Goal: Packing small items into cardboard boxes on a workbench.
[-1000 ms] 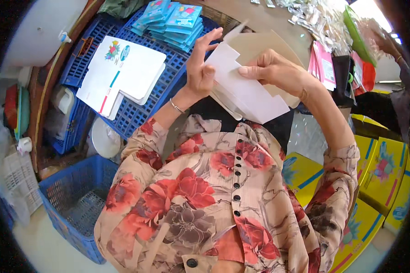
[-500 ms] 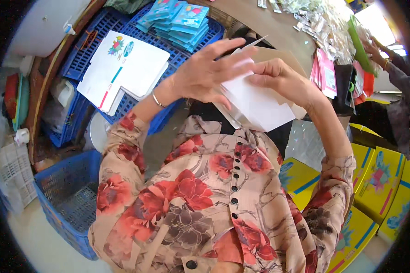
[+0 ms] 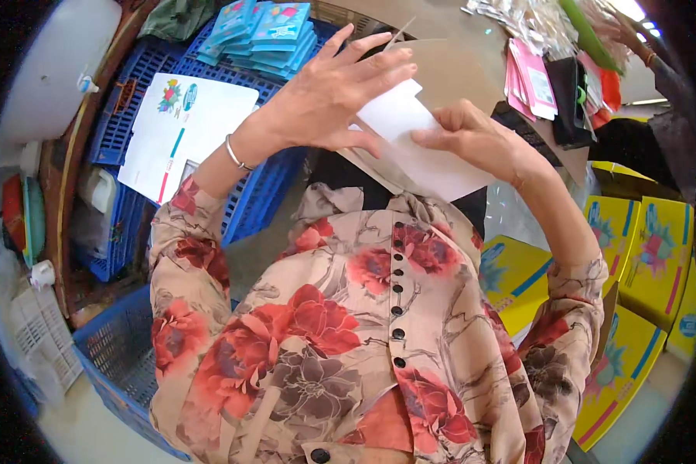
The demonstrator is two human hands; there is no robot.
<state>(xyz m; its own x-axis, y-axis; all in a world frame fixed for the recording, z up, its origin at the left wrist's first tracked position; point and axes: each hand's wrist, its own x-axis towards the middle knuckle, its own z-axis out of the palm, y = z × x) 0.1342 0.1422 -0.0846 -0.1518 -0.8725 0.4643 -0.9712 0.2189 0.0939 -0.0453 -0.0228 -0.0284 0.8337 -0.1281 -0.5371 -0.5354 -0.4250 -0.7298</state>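
Note:
A blank white card sheet (image 3: 429, 158), partly folded, is held over my lap. My right hand (image 3: 479, 143) pinches its right side between thumb and fingers. Across from it, my left hand (image 3: 332, 97) has its fingers stretched out and spread above the sheet's left part. The left thumb lies close to the sheet's edge; whether it touches is unclear. Behind the sheet lies brown cardboard (image 3: 456, 66), partly covered. Left of my left hand, printed white flat card cut-outs (image 3: 143, 135) rest on a blue plastic crate (image 3: 263, 197).
Several light-blue packets (image 3: 278, 27) are heaped on the crate's far end. Pink packets (image 3: 530, 81) and small clear sachets (image 3: 510, 19) lie on the table at right, where another person's hand (image 3: 626, 35) works. Yellow boxes (image 3: 649, 267) stand lower right, a blue basket (image 3: 120, 340) lower left.
The view has shifted slightly. My left hand has risen a little off the sheet with its fingers spread wider. My right hand keeps its pinch on the card sheet.

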